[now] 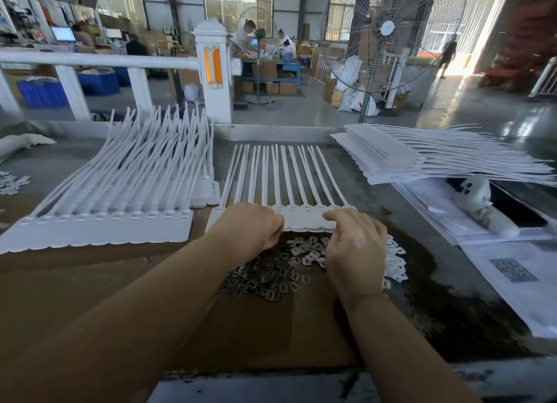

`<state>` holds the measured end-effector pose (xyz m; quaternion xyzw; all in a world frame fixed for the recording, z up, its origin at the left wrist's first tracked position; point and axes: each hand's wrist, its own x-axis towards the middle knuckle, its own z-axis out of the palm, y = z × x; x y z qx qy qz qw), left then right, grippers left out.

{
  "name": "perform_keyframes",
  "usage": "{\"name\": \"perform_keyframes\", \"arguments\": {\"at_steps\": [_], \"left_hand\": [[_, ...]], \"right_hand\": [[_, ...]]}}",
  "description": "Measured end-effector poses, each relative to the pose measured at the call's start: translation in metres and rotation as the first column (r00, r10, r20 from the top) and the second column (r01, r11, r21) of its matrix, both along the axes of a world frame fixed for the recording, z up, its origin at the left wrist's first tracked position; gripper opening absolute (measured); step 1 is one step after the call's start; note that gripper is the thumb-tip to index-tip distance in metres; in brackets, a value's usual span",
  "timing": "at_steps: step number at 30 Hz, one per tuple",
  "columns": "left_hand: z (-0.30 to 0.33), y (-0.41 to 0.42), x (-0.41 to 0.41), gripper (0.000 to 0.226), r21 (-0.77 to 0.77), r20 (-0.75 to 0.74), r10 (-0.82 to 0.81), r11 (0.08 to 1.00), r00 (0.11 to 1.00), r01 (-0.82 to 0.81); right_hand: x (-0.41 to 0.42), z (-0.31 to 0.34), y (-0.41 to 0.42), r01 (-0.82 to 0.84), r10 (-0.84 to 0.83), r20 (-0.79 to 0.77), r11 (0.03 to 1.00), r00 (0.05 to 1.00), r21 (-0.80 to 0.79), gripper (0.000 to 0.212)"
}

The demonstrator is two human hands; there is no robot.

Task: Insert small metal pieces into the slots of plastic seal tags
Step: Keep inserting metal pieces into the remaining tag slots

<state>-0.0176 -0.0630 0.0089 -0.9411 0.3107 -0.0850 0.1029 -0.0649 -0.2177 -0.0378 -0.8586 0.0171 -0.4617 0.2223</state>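
A joined strip of white plastic seal tags (pixel 304 214) lies flat at the table's middle, its long tails pointing away from me. My left hand (pixel 250 226) rests on the strip's left part with fingers curled under; what they hold is hidden. My right hand (pixel 354 245) sits at the strip's right end, its index finger and thumb pressing at a tag head. A heap of small metal pieces (pixel 271 274) lies just below the strip between my wrists. Small white plastic caps (pixel 394 262) are piled right of my right hand.
A stack of tag strips (pixel 99 221) lies to the left, tails fanning upward. Another stack of strips (pixel 422 158) sits at the far right. Brown cardboard (pixel 75 282) covers the near table. Printed sheets (pixel 512 270) and a white figure (pixel 479 203) lie right. A large fan (pixel 387 40) stands beyond.
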Motion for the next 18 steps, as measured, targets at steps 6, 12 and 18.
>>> {"name": "perform_keyframes", "arguments": {"at_steps": [6,12,18], "left_hand": [[-0.012,0.005,-0.001,0.033,-0.192,-0.094,0.039,0.980,0.995,-0.057],[-0.009,0.016,-0.007,0.029,-0.507,-0.172,0.080,0.848,0.982,-0.158],[-0.011,0.028,-0.008,0.022,-0.667,-0.176,0.150,0.709,0.973,-0.230]], "right_hand": [[0.001,0.000,0.000,-0.012,0.012,-0.018,1.000,1.000,-0.017,0.030],[0.003,-0.003,0.002,-0.099,0.078,-0.151,0.986,0.985,-0.132,0.036],[0.003,-0.007,0.003,-0.124,0.086,-0.182,0.969,0.980,-0.212,0.036]]}}
